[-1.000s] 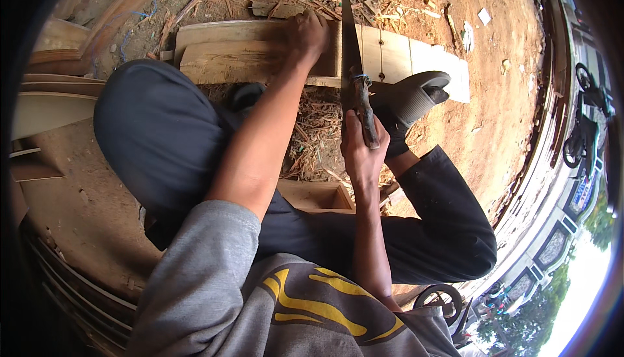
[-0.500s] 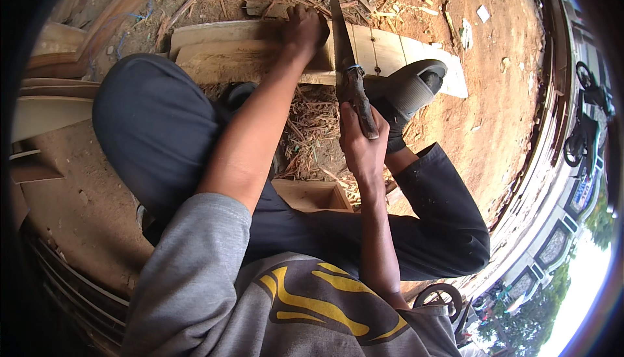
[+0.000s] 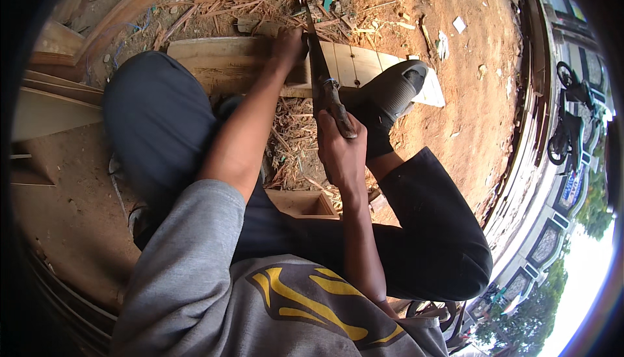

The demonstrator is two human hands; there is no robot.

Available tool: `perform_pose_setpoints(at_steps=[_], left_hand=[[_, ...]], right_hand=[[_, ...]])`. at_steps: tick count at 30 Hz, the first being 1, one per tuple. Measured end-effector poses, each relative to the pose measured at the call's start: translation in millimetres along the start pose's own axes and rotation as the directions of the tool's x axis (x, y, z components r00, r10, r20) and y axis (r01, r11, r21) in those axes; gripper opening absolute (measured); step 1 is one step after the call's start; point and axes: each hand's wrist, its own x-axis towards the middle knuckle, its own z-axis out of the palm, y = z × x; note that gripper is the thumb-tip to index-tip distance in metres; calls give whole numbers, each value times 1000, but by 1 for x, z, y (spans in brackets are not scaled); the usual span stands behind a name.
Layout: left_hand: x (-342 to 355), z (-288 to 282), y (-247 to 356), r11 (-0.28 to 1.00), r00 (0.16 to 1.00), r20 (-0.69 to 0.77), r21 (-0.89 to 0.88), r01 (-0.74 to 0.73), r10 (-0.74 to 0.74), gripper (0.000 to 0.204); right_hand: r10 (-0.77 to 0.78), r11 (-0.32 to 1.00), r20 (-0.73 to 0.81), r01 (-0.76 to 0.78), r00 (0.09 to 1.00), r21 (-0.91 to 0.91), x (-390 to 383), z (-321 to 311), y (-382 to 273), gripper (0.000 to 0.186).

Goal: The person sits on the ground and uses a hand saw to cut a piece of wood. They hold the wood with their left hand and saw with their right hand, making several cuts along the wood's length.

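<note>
A hand saw [image 3: 316, 58] with a dark blade and a worn, dark handle is gripped in my right hand [image 3: 342, 148], fingers wrapped round the handle. Its blade points away from me, across a pale wooden board [image 3: 351, 58] marked with dark crosswise lines. On the board's left part lies a wooden piece [image 3: 227, 76], its right end beside the blade. My left hand [image 3: 290, 48] is closed over the wood just left of the blade, its fingertips partly hidden. My foot in a grey slide sandal [image 3: 398, 87] rests on the board's right part.
Wood shavings and splinters [image 3: 289, 139] cover the ground under and beyond the board. A small wooden box [image 3: 302, 204] sits between my legs. Curved wooden parts [image 3: 123, 16] and panels [image 3: 62, 115] lie at the left. Motorbikes [image 3: 572, 113] stand far right.
The whole view has shifted slightly, with board and foot now lower and further left. Both hands keep their holds, and the saw stays across the board beside my left hand.
</note>
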Motion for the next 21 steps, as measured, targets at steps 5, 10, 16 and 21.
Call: perform_pose_setpoints(at_steps=[5,10,16,21], left_hand=[[2,21,-10,988,989,-135,129,86,-68,27],[0,3,9,969,968,46,36,244,-245,33],[-4,-5,17,946,947,17,-30,322,-322,39],[-2,12,11,909,897,-174,-179,376,-406,44]], right_hand=[[66,997,-94,-69,993,-32,-31,-8,0,22],[150,987,-82,-154,985,-53,-88,-37,8,21],[58,996,-137,-66,989,-58,-90,-33,42,22],[-72,995,-108,79,992,55,-13,-9,41,23]])
